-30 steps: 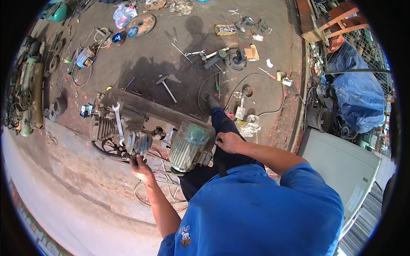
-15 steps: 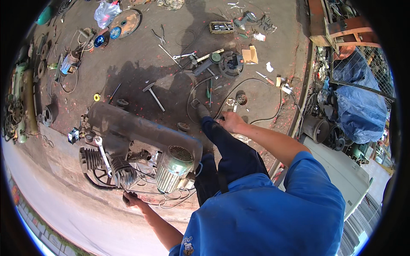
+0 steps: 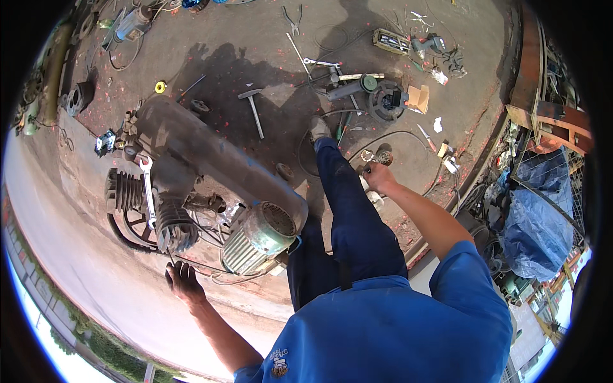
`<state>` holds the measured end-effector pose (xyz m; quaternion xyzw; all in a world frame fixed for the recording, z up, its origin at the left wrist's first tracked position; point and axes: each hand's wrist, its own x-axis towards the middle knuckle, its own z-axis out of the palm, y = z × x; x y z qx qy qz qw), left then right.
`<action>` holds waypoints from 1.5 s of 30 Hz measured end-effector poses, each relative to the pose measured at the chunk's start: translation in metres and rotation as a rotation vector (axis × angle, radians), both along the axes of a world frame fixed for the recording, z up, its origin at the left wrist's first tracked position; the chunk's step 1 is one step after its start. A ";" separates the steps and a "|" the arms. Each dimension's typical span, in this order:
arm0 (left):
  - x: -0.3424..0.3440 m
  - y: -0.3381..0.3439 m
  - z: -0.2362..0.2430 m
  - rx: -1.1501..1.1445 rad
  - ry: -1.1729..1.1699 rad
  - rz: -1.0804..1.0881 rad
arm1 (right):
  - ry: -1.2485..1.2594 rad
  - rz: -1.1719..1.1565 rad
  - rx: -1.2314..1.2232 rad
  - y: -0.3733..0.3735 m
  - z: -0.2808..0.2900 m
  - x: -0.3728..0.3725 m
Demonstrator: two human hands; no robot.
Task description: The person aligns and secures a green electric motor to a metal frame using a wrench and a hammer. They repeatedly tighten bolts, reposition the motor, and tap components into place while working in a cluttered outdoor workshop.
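Observation:
My left hand [image 3: 186, 281], its fingertips blackened, is curled beside the finned cylinder [image 3: 177, 223] of an air compressor. A thin rod-like piece shows at its fingers, too small to name. An open-end wrench [image 3: 149, 191] lies across the compressor between its two finned cylinders. The compressor's long brown tank [image 3: 217, 156] and green electric motor [image 3: 258, 236] stand left of my legs. To the right of my outstretched leg, my right hand [image 3: 379, 177] has its fingers closed; what they hold, if anything, is hidden. A small round can [image 3: 384, 156] stands just beyond it.
A hammer [image 3: 254, 112] lies beyond the tank. Farther off are pliers [image 3: 293, 20], a round dark motor part [image 3: 385, 102], a torn cardboard box [image 3: 418, 99] and a power drill [image 3: 428, 45]. A loose cable [image 3: 440, 167] curves across the floor. Blue tarpaulin [image 3: 539, 223] covers clutter at right.
The view has shifted, so the floor things sit higher and farther right. My right hand has lifted and drawn back from near my foot. My left hand stays by the finned cylinder.

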<state>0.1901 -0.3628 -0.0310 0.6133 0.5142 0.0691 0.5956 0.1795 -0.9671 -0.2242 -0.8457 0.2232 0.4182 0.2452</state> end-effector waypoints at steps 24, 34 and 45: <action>0.082 -0.045 -0.026 0.410 0.593 0.315 | -0.392 -0.092 -0.382 -0.021 -0.548 0.593; 0.048 -0.034 -0.005 0.397 0.562 0.344 | -0.334 0.497 -0.271 -0.076 -0.569 0.555; 0.037 -0.078 -0.021 0.440 0.510 0.511 | -0.581 -0.058 0.308 -0.049 -0.312 0.518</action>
